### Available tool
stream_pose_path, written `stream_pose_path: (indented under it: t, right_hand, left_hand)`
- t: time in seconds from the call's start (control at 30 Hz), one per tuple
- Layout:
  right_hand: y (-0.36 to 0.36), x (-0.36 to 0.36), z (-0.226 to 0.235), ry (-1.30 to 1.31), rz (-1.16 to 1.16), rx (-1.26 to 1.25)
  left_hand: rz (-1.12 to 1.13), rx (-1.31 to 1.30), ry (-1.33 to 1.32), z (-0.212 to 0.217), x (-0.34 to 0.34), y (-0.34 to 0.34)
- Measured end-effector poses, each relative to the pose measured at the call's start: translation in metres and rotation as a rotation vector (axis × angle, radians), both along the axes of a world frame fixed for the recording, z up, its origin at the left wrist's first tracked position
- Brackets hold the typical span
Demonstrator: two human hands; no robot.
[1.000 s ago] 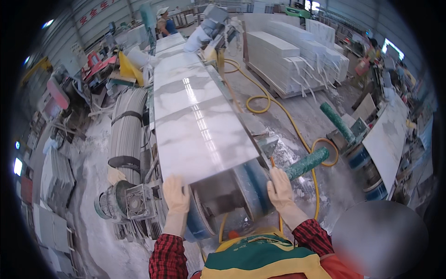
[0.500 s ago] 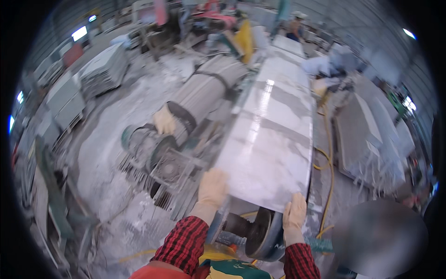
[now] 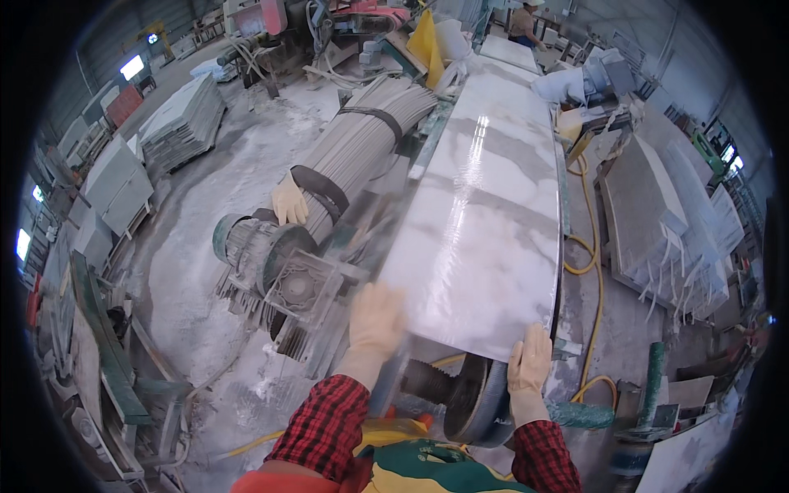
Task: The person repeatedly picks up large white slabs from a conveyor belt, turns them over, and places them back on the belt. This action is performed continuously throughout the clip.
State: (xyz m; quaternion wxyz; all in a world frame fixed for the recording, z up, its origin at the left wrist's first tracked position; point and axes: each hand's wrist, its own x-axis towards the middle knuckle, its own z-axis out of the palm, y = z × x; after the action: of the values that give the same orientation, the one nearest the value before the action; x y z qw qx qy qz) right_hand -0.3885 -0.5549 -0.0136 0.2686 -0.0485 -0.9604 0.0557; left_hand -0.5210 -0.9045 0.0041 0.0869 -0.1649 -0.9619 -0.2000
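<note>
A long, glossy white slab with grey-brown veining [image 3: 485,246] stretches away from me and looks like polished marble. At its near left corner is my left hand [image 3: 376,320], in a cream glove. Motion smears its fingers, so their grip is unclear. My right hand [image 3: 530,366], gloved alike, rests against the near right corner, fingers straight and pointing up along the edge. Under the slab's near end sits a roller with a dark round flange [image 3: 468,403]. Both forearms wear red-and-black checked sleeves.
Left of the slab are a dusty motor [image 3: 255,246], a spare glove [image 3: 289,201] and a strapped bundle of grey strips [image 3: 353,148]. A yellow hose [image 3: 596,312] runs along the right floor beside stacked slabs [image 3: 645,205]. A person [image 3: 522,26] stands at the far end.
The scene has shifted in view and is sharper. The hands stay at the slab's near corners, slightly higher in the picture. A blurred grey round shape at lower right is gone.
</note>
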Motion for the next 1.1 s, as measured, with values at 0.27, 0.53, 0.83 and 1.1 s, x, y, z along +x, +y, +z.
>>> stream_pose_path:
  t: [0.27, 0.53, 0.83, 1.1]
  right_hand:
    - [-0.001, -0.006, -0.003, -0.006, 0.064, -0.043]
    - [0.044, -0.037, -0.024, -0.112, 0.119, -0.024]
    - [0.045, -0.058, -0.021, -0.171, 0.071, -0.059]
    - [0.044, -0.054, -0.018, -0.133, 0.061, -0.051]
  left_hand:
    - [0.014, -0.017, 0.032, -0.013, 0.004, -0.007]
    - [-0.017, 0.065, 0.128, 0.004, 0.01, -0.009]
    - [-0.027, 0.065, 0.064, 0.008, 0.017, -0.013]
    - [-0.05, 0.077, 0.29, 0.01, 0.015, -0.01]
